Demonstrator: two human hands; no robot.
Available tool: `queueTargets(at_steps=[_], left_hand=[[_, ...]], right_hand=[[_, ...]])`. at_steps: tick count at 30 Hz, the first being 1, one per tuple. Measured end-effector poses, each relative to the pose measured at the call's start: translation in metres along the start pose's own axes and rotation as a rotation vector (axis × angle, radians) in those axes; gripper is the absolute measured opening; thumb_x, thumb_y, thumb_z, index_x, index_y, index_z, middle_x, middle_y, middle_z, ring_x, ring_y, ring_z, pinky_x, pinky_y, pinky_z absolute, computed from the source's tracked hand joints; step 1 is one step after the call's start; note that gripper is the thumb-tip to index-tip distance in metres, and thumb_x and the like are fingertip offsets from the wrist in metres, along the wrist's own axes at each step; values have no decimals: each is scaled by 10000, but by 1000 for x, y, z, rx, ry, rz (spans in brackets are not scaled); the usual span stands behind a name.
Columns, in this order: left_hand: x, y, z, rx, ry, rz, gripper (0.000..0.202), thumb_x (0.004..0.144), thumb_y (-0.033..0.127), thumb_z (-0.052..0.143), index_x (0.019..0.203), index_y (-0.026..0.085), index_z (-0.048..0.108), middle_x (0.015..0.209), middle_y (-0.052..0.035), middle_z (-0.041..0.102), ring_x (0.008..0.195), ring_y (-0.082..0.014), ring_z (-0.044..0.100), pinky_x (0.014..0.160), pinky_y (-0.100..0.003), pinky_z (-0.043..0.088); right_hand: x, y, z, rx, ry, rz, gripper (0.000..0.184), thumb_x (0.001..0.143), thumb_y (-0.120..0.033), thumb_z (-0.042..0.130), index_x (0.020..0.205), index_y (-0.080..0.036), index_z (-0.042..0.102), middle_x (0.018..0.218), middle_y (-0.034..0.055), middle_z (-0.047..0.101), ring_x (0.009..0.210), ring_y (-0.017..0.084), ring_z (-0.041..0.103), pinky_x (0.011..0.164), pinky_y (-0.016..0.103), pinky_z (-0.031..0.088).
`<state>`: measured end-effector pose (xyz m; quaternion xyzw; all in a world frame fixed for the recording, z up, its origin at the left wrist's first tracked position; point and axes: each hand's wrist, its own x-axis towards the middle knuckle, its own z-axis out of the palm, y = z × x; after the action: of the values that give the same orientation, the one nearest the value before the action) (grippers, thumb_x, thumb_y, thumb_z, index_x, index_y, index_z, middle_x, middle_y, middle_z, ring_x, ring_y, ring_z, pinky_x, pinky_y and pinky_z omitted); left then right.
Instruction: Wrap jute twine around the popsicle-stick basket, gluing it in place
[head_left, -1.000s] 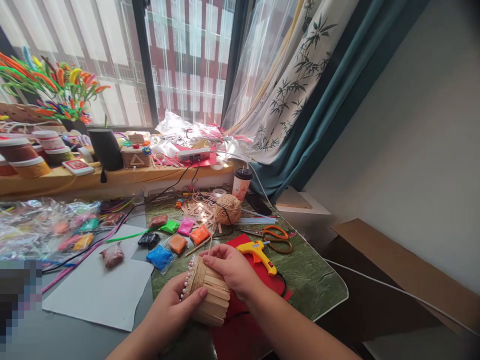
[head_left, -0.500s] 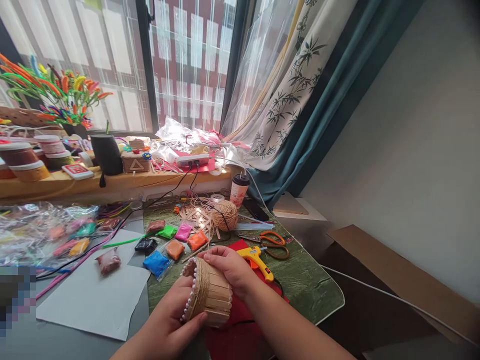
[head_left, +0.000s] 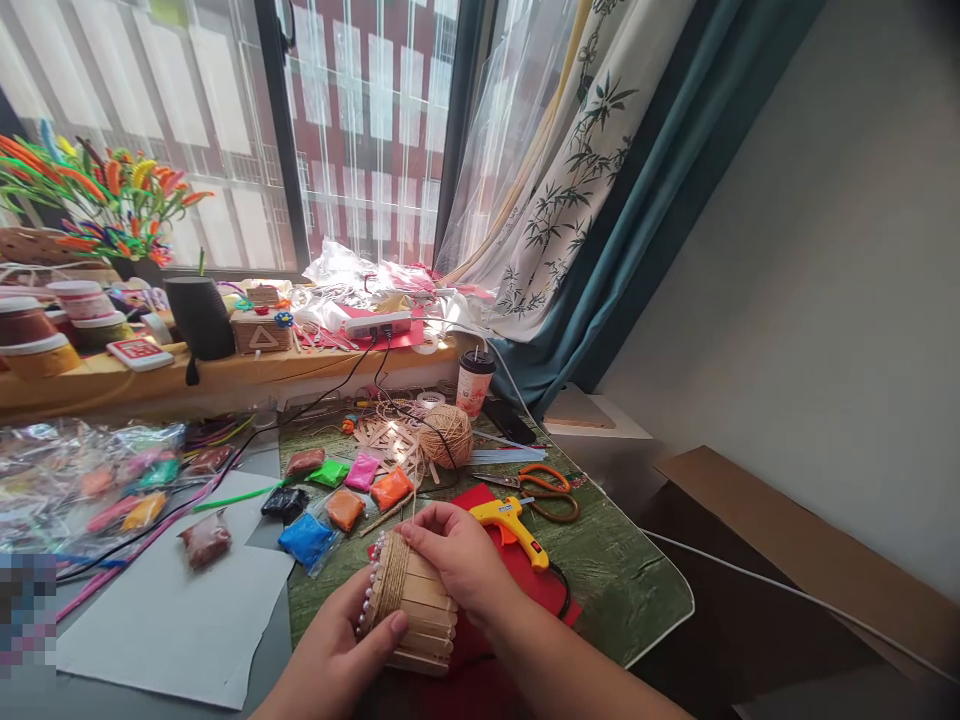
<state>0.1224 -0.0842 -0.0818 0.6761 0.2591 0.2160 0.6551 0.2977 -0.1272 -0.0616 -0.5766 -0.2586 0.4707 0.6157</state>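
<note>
This looks like a corner of a room in a home, set up for crafts. A leaf-patterned curtain (head_left: 559, 215) and a teal curtain (head_left: 660, 190) hang beside a large window (head_left: 367, 150), and a takeaway cup (head_left: 475, 387) stands on the bench (head_left: 622, 595). The craft side shows in the yellow glue gun (head_left: 516, 530), orange-handled scissors (head_left: 546, 480), ball of twine (head_left: 446, 437) and small coloured packets on the bench, plus bright fuzzy flowers (head_left: 124, 190) and lidded tubs (head_left: 41, 360) along the windowsill (head_left: 247, 370).
</note>
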Motion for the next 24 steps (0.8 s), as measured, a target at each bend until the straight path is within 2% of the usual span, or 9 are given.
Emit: queueTargets(at_steps=[2, 5, 12, 15, 19, 24], left_hand=[[0, 4, 3, -126, 47, -72, 539, 870, 552, 706, 1260, 182, 686, 1152, -115, 787, 1023, -327, 731, 888, -409, 604], [2, 10, 4, -165, 66, -91, 500, 850, 537, 741, 1191, 172, 714, 1069, -101, 804, 948, -303, 739, 830, -376, 609], [2, 13, -5, 115, 25, 98, 289, 909, 427, 678, 1083, 209, 755, 1036, -69, 792, 939, -280, 714, 835, -329, 580], [-2, 15, -7, 302, -46, 239, 187, 922, 355, 647, 1008, 227, 752, 960, -53, 778, 886, -262, 696, 813, -317, 563], [-4, 24, -5, 443, -205, 467, 123, 901, 256, 626, 964, 231, 728, 1035, -83, 747, 987, -287, 669, 920, -365, 535], [-1, 37, -3, 546, -333, 553, 167, 876, 177, 627, 989, 263, 715, 1019, -63, 745, 1020, -282, 652, 982, -375, 502]], right_hand=[[-2, -1, 5, -10, 1, 4, 463, 563, -539, 911, 716, -181, 661, 694, 0, 666, 662, 156, 556, 642, 286, 417], [-2, -4, 7, 3, -24, 26, 463, 555, -537, 913, 727, -175, 680, 716, 12, 682, 680, 166, 572, 666, 297, 432], [4, -14, 0, 54, -85, 59, 448, 501, -486, 954, 691, -165, 704, 798, 40, 739, 740, 180, 627, 719, 303, 457], [5, -14, -3, 67, -108, 135, 456, 515, -478, 949, 749, -147, 741, 774, 49, 748, 702, 173, 627, 678, 298, 447], [3, -11, -7, 112, -143, 181, 466, 525, -478, 944, 772, -131, 755, 755, 52, 754, 691, 169, 641, 670, 291, 449], [-3, -11, -10, 182, -175, 181, 482, 515, -479, 957, 750, -149, 695, 831, 62, 770, 746, 186, 675, 722, 310, 480]])
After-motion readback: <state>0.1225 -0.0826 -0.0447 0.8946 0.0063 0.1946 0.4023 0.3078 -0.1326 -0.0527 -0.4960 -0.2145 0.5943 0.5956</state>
